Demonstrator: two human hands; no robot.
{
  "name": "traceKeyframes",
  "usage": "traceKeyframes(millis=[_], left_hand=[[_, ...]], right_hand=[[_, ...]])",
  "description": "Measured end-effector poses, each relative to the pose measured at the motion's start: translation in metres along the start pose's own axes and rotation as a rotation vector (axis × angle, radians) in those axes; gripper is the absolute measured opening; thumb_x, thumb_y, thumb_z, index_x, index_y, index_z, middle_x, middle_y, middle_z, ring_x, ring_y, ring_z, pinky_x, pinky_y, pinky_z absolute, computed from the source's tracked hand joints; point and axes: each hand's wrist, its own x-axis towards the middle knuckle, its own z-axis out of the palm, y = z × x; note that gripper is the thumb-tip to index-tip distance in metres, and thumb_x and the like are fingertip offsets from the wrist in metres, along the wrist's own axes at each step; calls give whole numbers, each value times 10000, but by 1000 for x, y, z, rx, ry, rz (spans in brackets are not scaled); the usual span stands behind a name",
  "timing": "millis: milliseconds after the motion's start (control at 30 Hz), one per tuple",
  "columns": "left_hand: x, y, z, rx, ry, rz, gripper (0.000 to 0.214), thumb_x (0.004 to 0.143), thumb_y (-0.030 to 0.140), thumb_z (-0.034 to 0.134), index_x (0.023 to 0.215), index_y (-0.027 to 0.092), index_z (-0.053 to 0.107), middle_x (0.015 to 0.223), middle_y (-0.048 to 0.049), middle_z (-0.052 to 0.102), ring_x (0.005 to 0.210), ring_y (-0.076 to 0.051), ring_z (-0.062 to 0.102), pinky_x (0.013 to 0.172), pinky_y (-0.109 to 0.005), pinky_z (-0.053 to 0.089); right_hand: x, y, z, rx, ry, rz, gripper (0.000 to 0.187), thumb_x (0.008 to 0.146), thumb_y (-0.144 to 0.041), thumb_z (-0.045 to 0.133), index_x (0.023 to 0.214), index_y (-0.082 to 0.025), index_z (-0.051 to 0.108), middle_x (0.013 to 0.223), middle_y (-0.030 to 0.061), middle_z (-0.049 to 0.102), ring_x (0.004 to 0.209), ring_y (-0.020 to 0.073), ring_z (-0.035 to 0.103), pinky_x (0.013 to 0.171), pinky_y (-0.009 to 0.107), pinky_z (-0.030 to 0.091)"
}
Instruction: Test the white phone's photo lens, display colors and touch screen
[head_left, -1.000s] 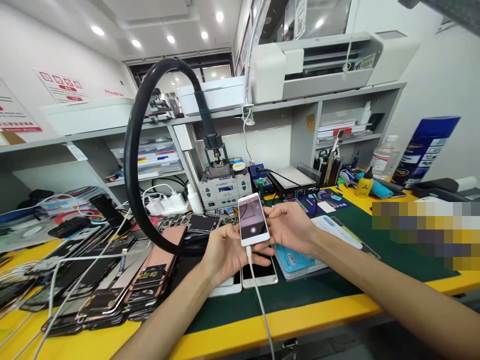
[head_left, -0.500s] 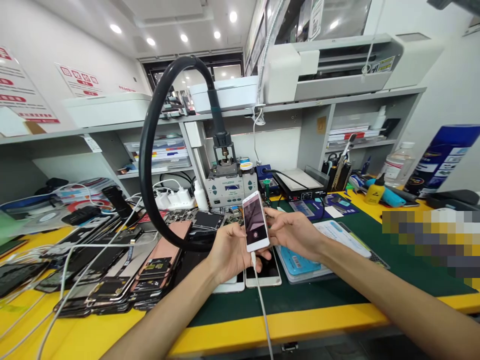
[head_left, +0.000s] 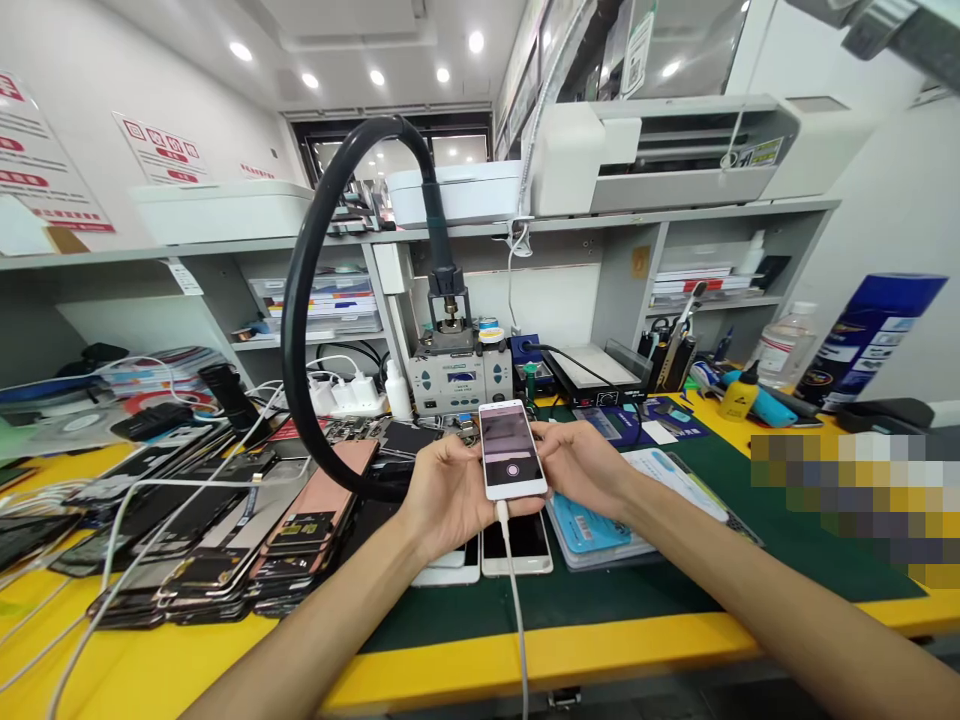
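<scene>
- Gripping white phone [head_left: 513, 445] with fingers [head_left: 460, 451] of left hand [head_left: 448, 500] and right hand [head_left: 586, 464].
- Perhaps risking a slip, because of some pull on the white cable [head_left: 515, 600].

A white box [head_left: 457, 197] sits beside a white machine [head_left: 682, 192] — both atop grey shelving [head_left: 619, 285].

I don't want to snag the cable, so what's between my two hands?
In the head view, the white phone sits between your left hand and right hand; the white cable runs down from its lower end.
</scene>
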Motion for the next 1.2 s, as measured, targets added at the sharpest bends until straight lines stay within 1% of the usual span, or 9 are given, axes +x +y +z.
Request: traceKeyframes(millis=[67,200,333,400,567,800,933,1100,1200], left_hand=[[-2,2,2,-16,-14,2,642,693,180,449,1325,79,488,1138,-194,664,1037,-344,657,871,-533,515],[-3,4,3,-37,-30,-6,647,696,183,441,1331,63,480,1159,-206,657,1079,-352,643,914,-542,491],[-3,2,3,-42,-85,-32,614,735,201,434,1334,75,480,1172,-207,652,1095,-356,636,930,-555,477],[-3,1,4,-42,-106,-49,613,738,201,432,1338,84,478,1173,-204,652,1092,-359,638,927,-564,475],[-2,-3,5,-40,-123,-90,596,758,199,422,1345,117,478,1159,-184,657,1065,-354,652,910,-574,479],[-3,-5,7,-18,-99,-78,604,764,213,428,1354,89,458,1139,-201,658,1043,-360,657,897,-576,485],[-3,-6,8,-19,-73,-56,603,772,202,417,1366,102,446,1139,-187,658,1034,-344,662,901,-564,486],[-2,-8,9,-16,-71,-61,569,812,219,408,1367,101,442,1129,-180,656,1017,-336,668,892,-556,492],[-2,-9,9,-4,-60,-61,551,826,235,415,1360,102,452,1122,-181,658,1004,-334,671,887,-549,496]], right_hand=[[2,0,-3,65,-24,58,390,639,-94,524,1016,-162,594,686,22,582,548,151,503,402,242,333],[4,-2,-7,91,-32,90,350,655,-106,525,995,-161,589,675,7,563,507,127,491,390,228,352],[4,-4,-8,69,6,149,221,764,-208,517,963,-145,589,609,7,549,474,144,515,367,237,385],[4,-3,-7,38,44,170,210,815,-272,517,963,-142,590,589,8,560,430,144,499,346,252,394],[2,1,1,-53,160,131,231,785,-258,635,993,-169,587,581,-8,610,384,139,500,273,227,315],[-1,-4,1,31,107,97,189,837,-331,506,889,-166,582,578,3,595,366,122,451,314,245,336],[0,-1,0,16,116,92,212,845,-351,526,933,-171,596,541,-19,551,391,133,456,321,245,341],[1,3,1,-46,166,106,221,794,-297,637,969,-165,611,607,4,629,417,148,502,287,246,296],[2,3,2,-49,169,98,239,814,-320,617,994,-163,616,598,2,628,415,144,497,297,246,295]])
